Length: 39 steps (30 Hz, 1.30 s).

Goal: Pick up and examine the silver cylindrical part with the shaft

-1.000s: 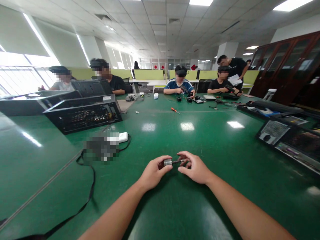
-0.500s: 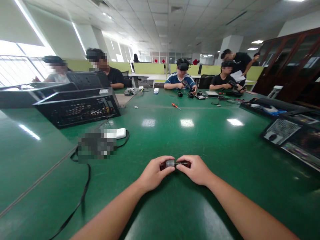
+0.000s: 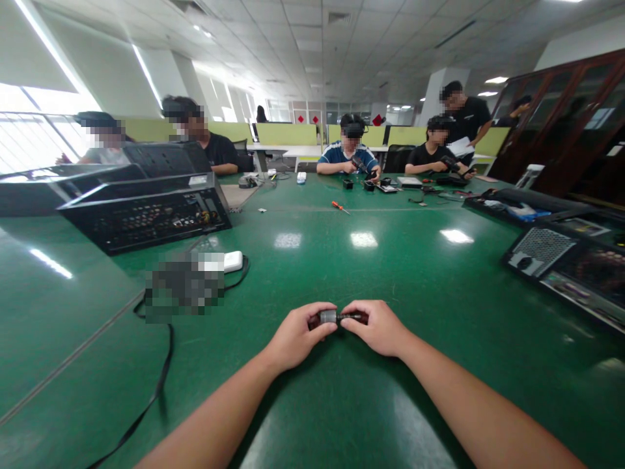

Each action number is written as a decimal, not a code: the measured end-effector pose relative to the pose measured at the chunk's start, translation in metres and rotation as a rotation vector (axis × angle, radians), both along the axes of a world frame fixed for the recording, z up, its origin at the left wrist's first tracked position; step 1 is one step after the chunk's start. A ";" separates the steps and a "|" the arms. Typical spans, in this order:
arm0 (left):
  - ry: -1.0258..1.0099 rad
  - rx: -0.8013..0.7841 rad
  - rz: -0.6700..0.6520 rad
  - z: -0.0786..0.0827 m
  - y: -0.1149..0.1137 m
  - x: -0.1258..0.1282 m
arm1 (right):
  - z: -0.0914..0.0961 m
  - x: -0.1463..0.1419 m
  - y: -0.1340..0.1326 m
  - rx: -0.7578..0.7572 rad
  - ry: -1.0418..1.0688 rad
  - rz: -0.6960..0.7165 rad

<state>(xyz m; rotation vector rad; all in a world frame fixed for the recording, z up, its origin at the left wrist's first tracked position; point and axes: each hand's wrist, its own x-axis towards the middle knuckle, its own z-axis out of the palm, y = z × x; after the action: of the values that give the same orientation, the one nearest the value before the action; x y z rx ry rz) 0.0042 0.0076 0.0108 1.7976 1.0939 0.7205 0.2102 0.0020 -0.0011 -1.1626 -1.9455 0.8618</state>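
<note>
Left hand [image 3: 294,337]: one; fingers [image 3: 319,328] clenched round the silver-collared end of a small tool [image 3: 336,317], thumb beneath, forefinger curled over.

Right hand [image 3: 378,327]: one; fingertips pinched on the darker, thinner end of the same tool.

Small tool: one; short and rod-shaped, a bright metal collar on its left part and a dark shank to the right. Its long axis runs left to right, level with the desk [image 3: 371,404] and across the line of sight. It bridges the two hands, just above the desk surface near its front edge, and neither hand is nearer: both grip it, the left on the thicker end. Whether it is one piece or two joined cannot be told.

White adapter [image 3: 233,261]: one; left of and beyond the hands, well apart from them, with a black cable [image 3: 161,384] trailing toward the near edge.

Black computer case [image 3: 146,218]: one on the left, lying on its side, rear ports facing the camera.

Open equipment chassis [image 3: 561,260]: at least two along the right edge.

Orange-handled screwdriver [image 3: 340,207]: one; far across the desk.

People: four seated at the far side, one standing at right.
</note>
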 end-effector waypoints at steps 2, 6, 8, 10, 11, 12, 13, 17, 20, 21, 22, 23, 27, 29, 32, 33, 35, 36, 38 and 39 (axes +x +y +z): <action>0.003 0.005 0.000 0.000 0.000 0.000 | 0.000 0.000 0.000 -0.002 0.003 0.002; -0.010 -0.002 0.002 -0.002 0.000 -0.001 | 0.001 0.000 0.000 0.005 0.001 0.000; -0.009 -0.002 0.005 -0.003 0.000 -0.001 | 0.001 0.000 -0.001 0.005 0.002 0.004; -0.005 0.002 0.007 -0.003 0.000 -0.001 | 0.001 0.000 -0.001 0.002 0.003 0.004; -0.006 0.003 0.006 -0.003 0.000 -0.001 | 0.001 0.000 -0.001 0.000 0.003 0.003; -0.009 0.001 0.004 -0.003 0.001 -0.002 | 0.001 0.000 0.000 0.000 0.004 0.002; -0.014 -0.002 0.001 -0.003 0.001 -0.002 | 0.001 0.000 0.000 0.001 0.003 0.000; -0.023 -0.004 -0.002 -0.004 0.002 -0.002 | -0.001 0.001 0.001 -0.003 0.010 -0.002; -0.024 0.001 0.001 -0.005 0.002 -0.002 | -0.002 0.001 0.001 -0.013 0.013 -0.003; -0.023 0.003 0.002 -0.005 0.002 -0.002 | -0.002 0.001 0.001 -0.016 0.015 -0.001; -0.022 0.004 0.004 -0.005 0.002 -0.002 | -0.002 0.002 0.002 -0.021 0.017 0.002; -0.022 0.005 0.007 -0.005 0.001 -0.001 | -0.002 0.002 0.002 -0.025 0.019 0.005; -0.019 0.004 0.013 -0.004 0.000 -0.001 | -0.002 0.002 0.002 -0.027 0.016 0.005; -0.018 0.004 0.010 -0.003 0.000 -0.001 | -0.002 0.002 0.002 -0.027 0.013 0.007; -0.016 0.011 0.006 -0.002 0.000 -0.001 | -0.003 0.003 0.003 -0.038 0.023 0.012; -0.014 0.011 0.007 -0.002 0.000 -0.001 | -0.004 0.003 0.003 -0.043 0.029 0.013; -0.009 0.009 0.012 -0.002 0.000 -0.001 | -0.005 0.003 0.004 -0.050 0.042 0.016; -0.006 0.007 0.012 -0.002 0.000 -0.001 | -0.006 0.003 0.004 -0.053 0.048 0.018; -0.003 0.005 0.009 -0.002 0.000 -0.001 | -0.006 0.003 0.005 -0.060 0.059 0.019; -0.002 0.006 0.007 -0.001 0.000 -0.001 | -0.006 0.003 0.005 -0.064 0.063 0.021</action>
<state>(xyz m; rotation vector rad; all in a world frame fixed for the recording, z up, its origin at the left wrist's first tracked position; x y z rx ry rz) 0.0034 0.0077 0.0094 1.7984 1.0983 0.7303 0.2131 0.0067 -0.0075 -1.1400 -1.8950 0.9665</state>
